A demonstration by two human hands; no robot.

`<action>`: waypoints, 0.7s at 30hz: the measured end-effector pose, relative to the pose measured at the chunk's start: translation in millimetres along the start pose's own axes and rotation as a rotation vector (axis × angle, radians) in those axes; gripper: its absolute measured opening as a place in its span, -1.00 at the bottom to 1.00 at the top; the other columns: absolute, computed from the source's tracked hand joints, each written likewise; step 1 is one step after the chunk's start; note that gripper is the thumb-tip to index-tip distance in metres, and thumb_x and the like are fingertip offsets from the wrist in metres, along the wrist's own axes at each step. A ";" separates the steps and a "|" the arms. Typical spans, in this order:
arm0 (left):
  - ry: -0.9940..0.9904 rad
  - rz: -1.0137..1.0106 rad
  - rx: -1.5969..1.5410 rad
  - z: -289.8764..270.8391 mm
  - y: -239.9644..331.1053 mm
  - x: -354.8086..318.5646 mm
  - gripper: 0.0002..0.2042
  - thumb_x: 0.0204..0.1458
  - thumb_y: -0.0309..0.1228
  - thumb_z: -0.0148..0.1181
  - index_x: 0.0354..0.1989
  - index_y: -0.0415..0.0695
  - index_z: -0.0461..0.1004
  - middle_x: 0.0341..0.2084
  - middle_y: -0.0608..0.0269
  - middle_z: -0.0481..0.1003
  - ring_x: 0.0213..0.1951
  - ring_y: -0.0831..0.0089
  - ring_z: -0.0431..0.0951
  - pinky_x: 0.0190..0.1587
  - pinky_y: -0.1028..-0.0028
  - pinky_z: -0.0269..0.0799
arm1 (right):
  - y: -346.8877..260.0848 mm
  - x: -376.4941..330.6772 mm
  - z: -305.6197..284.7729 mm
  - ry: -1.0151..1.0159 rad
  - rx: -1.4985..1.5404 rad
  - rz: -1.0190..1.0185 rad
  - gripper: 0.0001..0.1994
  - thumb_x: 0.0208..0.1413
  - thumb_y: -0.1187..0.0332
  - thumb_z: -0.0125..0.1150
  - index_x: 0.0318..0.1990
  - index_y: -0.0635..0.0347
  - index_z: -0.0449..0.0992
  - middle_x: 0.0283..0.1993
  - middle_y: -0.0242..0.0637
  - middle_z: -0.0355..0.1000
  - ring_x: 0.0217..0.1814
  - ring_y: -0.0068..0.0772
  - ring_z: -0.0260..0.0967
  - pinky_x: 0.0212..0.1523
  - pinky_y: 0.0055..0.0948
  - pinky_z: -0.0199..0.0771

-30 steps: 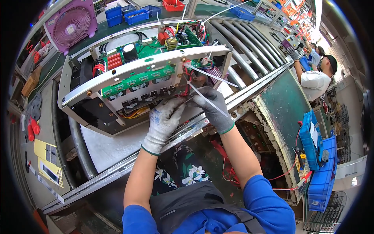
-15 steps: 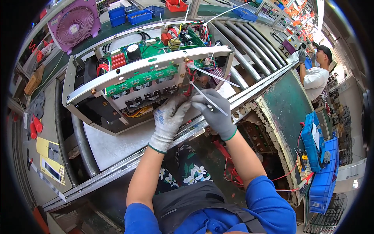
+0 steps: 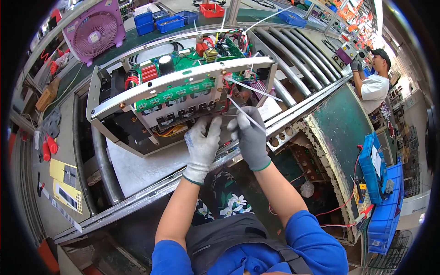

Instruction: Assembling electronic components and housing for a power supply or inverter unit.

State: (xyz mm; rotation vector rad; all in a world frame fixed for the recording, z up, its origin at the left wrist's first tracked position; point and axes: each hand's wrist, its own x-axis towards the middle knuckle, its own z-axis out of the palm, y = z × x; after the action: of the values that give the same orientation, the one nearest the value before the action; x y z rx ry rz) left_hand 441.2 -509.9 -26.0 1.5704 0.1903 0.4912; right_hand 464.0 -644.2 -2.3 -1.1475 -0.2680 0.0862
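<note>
An open metal chassis (image 3: 137, 133) is laid on its side on the roller conveyor (image 3: 293, 78), with green circuit boards (image 3: 176, 94) and red and yellow wiring exposed in it. A white cable tie (image 3: 245, 114) is pinched in the gloved right hand (image 3: 250, 137) at the lower front edge of the chassis; a second white tie (image 3: 256, 89) projects just above it. The gloved left hand (image 3: 201, 146) is held just beside the right, fingers curled against the same edge; what is gripped there cannot be told. Behind the chassis, blue bins (image 3: 172, 23) with small parts and a red tray (image 3: 211, 10) are set on the counter (image 3: 137, 39), beside a purple fan (image 3: 95, 32). Right of the chassis, a blue crate (image 3: 387, 206) is seen, its contents hard to make out. The wiring under the fingers is hidden.
</note>
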 end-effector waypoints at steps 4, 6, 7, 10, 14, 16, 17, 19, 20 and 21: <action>-0.180 -0.203 -0.218 5.1 17.1 -0.3 -0.76 0.17 -0.28 0.30 -0.21 -0.24 0.62 -0.54 0.25 0.59 -0.53 0.56 0.51 -0.42 0.50 0.41 | 19.8 7.6 -1.4 0.053 0.543 0.185 -0.78 0.38 0.27 0.10 0.02 0.17 0.34 -0.28 -0.32 0.43 -0.43 -0.60 0.33 -0.54 -0.58 0.32; -0.175 -0.281 -0.251 8.8 25.3 -2.0 -0.72 0.21 -0.25 0.25 -0.28 -0.26 0.65 -0.54 0.34 0.59 -0.57 0.62 0.49 -0.45 0.57 0.38 | 28.9 9.1 -6.1 0.089 0.603 0.278 -0.79 0.38 0.28 0.10 0.03 0.17 0.34 -0.24 -0.34 0.40 -0.44 -0.61 0.29 -0.55 -0.62 0.27; -0.156 -0.273 -0.198 10.8 28.7 -1.2 -0.72 0.21 -0.24 0.25 -0.30 -0.27 0.65 -0.54 0.34 0.59 -0.57 0.63 0.49 -0.46 0.57 0.37 | 32.1 8.3 -7.6 0.051 0.607 0.265 -0.78 0.38 0.28 0.10 0.03 0.16 0.34 -0.24 -0.35 0.40 -0.45 -0.62 0.28 -0.56 -0.62 0.25; -0.106 -0.239 -0.037 13.4 34.1 0.6 -0.72 0.20 -0.24 0.26 -0.33 -0.26 0.64 -0.55 0.30 0.59 -0.57 0.59 0.51 -0.46 0.53 0.38 | 34.5 5.8 -6.9 0.152 0.583 0.328 -0.78 0.37 0.27 0.12 0.05 0.12 0.34 -0.31 -0.41 0.35 -0.49 -0.66 0.21 -0.59 -0.66 0.15; -0.009 0.027 0.277 14.0 25.8 5.4 -0.77 0.16 -0.28 0.27 -0.35 -0.24 0.63 -0.53 0.13 0.59 -0.50 0.29 0.58 -0.40 0.36 0.44 | 26.5 -2.9 0.6 0.077 0.486 0.254 -0.78 0.34 0.29 0.14 0.04 0.11 0.33 -0.42 -0.48 0.25 -0.56 -0.70 0.13 -0.62 -0.66 0.06; 0.039 0.164 0.351 14.9 17.0 5.8 -0.81 0.12 -0.31 0.27 -0.37 -0.20 0.62 -0.47 -0.01 0.58 -0.38 0.00 0.59 -0.30 0.19 0.47 | 24.0 -5.3 0.8 0.083 0.408 0.324 -0.77 0.32 0.31 0.15 0.04 0.11 0.32 -0.41 -0.49 0.25 -0.57 -0.72 0.11 -0.63 -0.68 0.02; 0.081 0.218 0.370 16.1 12.6 5.6 -0.81 0.14 -0.32 0.27 -0.36 -0.21 0.62 -0.49 0.01 0.58 -0.42 0.10 0.59 -0.32 0.25 0.46 | 25.3 -4.1 1.6 0.113 0.356 0.399 -0.76 0.31 0.32 0.16 0.04 0.10 0.32 -0.41 -0.49 0.25 -0.58 -0.73 0.10 -0.63 -0.69 0.00; 0.151 0.335 0.405 19.7 6.3 5.8 -0.80 0.17 -0.32 0.26 -0.33 -0.23 0.62 -0.54 0.06 0.58 -0.50 0.28 0.58 -0.35 0.35 0.43 | 28.1 -1.4 -2.5 0.012 0.033 0.096 -0.80 0.31 0.32 0.15 -0.03 0.18 0.34 -0.36 -0.44 0.28 -0.46 -0.67 0.18 -0.49 -0.60 0.20; 0.152 0.301 0.386 22.0 4.8 6.6 -0.81 0.18 -0.33 0.24 -0.34 -0.22 0.62 -0.53 0.04 0.58 -0.49 0.26 0.59 -0.34 0.34 0.45 | 30.9 3.1 -4.9 -0.020 -0.193 -0.151 -0.80 0.31 0.32 0.15 -0.05 0.21 0.35 -0.34 -0.42 0.30 -0.42 -0.65 0.19 -0.43 -0.57 0.24; 0.147 0.350 0.391 23.1 4.8 7.2 -0.80 0.18 -0.32 0.23 -0.35 -0.21 0.62 -0.53 0.02 0.58 -0.48 0.21 0.60 -0.34 0.31 0.45 | 35.2 7.4 -5.9 -0.023 -0.420 -0.354 -0.80 0.32 0.31 0.14 -0.07 0.23 0.36 -0.32 -0.40 0.31 -0.38 -0.63 0.21 -0.38 -0.53 0.29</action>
State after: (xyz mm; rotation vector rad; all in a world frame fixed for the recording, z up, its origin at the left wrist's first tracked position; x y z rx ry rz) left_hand 456.4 -528.2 -19.6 1.9634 0.1274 0.8857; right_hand 475.0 -633.5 -35.3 -1.4973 -0.5221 -0.2816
